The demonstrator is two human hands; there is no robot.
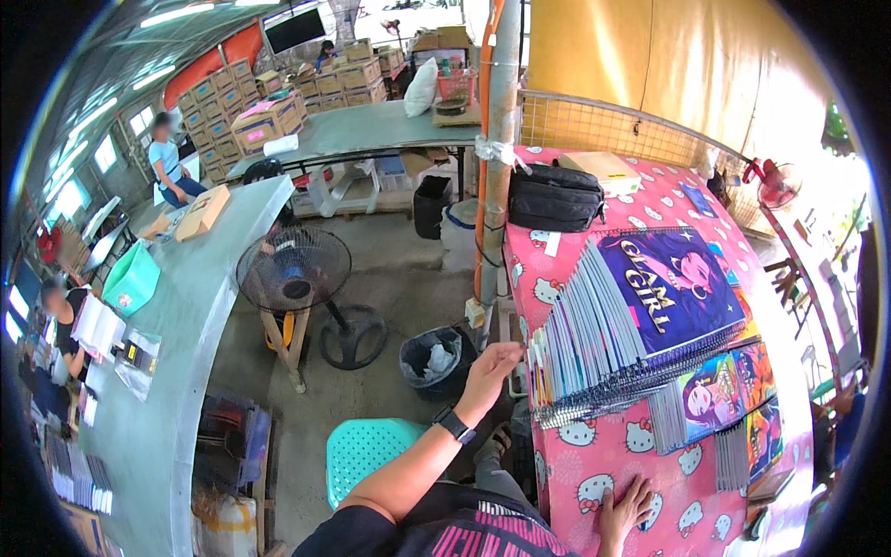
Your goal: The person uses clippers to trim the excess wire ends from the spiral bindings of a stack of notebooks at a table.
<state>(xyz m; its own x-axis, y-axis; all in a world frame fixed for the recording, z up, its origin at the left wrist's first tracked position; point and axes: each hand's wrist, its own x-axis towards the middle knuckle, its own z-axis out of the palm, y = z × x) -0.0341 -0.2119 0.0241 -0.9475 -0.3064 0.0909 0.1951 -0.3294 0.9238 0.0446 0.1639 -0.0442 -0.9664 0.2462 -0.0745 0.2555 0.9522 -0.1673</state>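
Note:
A fanned row of spiral-bound notebooks (594, 316) lies on the pink patterned tablecloth (594, 441) to my right. The top notebook (670, 292) has a purple cover with a drawn figure. My left hand (492, 373), with a dark watch on its wrist, is raised at the table's left edge beside the row's left end. Its fingers are extended and loosely bent, with nothing seen in them; whether they touch the notebooks I cannot tell. On the cloth near me my right hand (626, 509) rests flat, fingers spread. Smaller stacks of colourful notebooks (710, 399) lie beyond it.
A black bag (555, 198) and a cardboard box (599, 172) sit at the table's far end. Left of me are a teal stool (376, 459), a lined bin (436, 360), a standing fan (295, 269) and a long grey table (176, 371). People are farther off at left.

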